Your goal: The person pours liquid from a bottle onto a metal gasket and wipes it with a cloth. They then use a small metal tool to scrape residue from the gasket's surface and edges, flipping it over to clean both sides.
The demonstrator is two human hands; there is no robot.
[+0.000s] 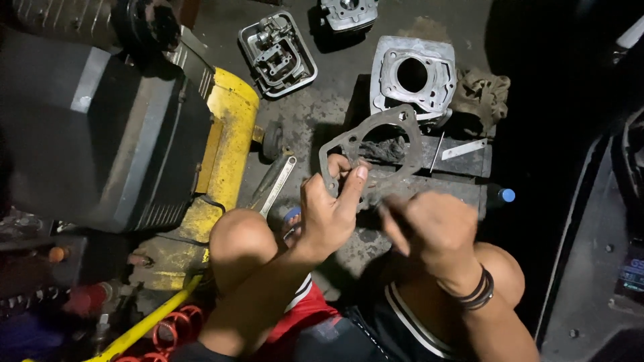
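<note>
While the person is squatting over the dark floor, the left hand is pinching the gasket by its lower left edge, thumb on the front, fingers closed behind it. Gasket is being held up tilted, in front of a black block and just below the cylinder; its lower edge is hidden behind both hands. Right hand is blurring, curled into a loose fist close to the gasket's bottom edge; can't tell whether it is gripping anything or touching the gasket. Black bands are sitting on the right wrist. Wrench is lying on the floor left of the left hand, its lower end hidden by the knee. Cover and rag are lying near the cylinder, another metal part is cut off by the top edge. Blue cap is showing at the block's right, its bottle lost in shadow. Yellow machine is filling the left side, partly out of frame. Right side is too dark to make out.
</note>
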